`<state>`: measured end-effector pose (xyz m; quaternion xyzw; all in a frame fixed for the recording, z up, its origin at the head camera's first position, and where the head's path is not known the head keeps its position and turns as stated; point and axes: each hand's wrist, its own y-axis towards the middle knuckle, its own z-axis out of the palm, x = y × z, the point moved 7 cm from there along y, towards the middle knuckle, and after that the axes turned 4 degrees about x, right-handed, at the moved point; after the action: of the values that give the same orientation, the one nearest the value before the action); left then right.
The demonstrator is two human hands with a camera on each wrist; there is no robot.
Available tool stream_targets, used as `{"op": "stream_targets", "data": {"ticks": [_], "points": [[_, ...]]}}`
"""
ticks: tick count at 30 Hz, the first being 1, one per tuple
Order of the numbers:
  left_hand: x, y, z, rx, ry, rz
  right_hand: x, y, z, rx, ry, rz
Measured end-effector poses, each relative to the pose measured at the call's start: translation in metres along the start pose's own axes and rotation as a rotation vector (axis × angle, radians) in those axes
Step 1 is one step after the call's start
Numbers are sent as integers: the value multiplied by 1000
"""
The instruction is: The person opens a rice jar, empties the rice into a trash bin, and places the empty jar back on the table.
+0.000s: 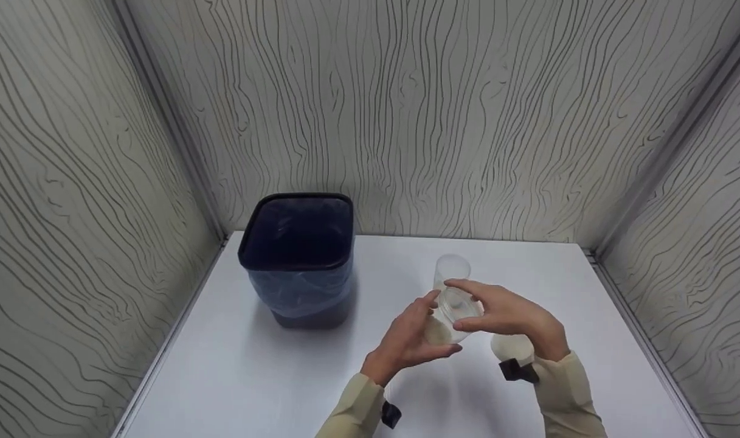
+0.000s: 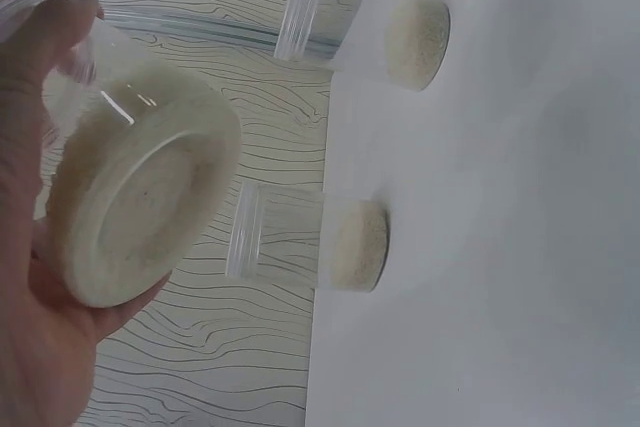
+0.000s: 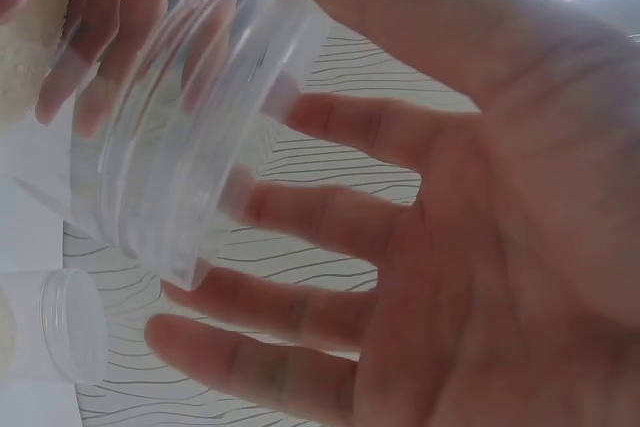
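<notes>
Around the jar (image 2: 150, 197), left hand (image 1: 408, 339) (curled).

held jar (image 2: 150, 192): lid end cut off by the left edge in the left wrist view
lid (image 3: 195, 137): seated or loose, cannot tell
grains (image 2: 95, 152): too blurred to tell apart in the head view
far jar (image 1: 453, 267): lower part hidden behind the held jar and right grip (image 1: 506, 313) in the head view
near jar (image 1: 511, 347): partly covered by the right wrist
bin (image 1: 303, 292): inside too dark to tell
sleeves (image 1: 352, 404): cut off by the bottom edge
</notes>
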<state>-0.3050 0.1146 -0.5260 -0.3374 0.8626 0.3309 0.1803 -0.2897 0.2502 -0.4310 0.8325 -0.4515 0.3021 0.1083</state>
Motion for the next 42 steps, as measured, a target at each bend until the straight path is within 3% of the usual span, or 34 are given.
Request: {"op": "stream_targets", "data": {"ticks": [6,13,18,21,33,42], "points": [[-8,3,-3,-46,50,-13,0,1,-7,-50,-10,20],[-12,6,-4,-61,161,-48,-4,7,-6,-100,-50,206],[-16,7,-5,-58,229,-40,-8,12,0,-97,-121,341],[-17,7,-5,-66,237,-22,-8,14,3,-94,-140,371],[-13,4,-9,-25,124,-22,1,16,4,-117,-104,200],[-13,5,-13,-33,67,-34,4,12,0,-173,-51,119]]}}
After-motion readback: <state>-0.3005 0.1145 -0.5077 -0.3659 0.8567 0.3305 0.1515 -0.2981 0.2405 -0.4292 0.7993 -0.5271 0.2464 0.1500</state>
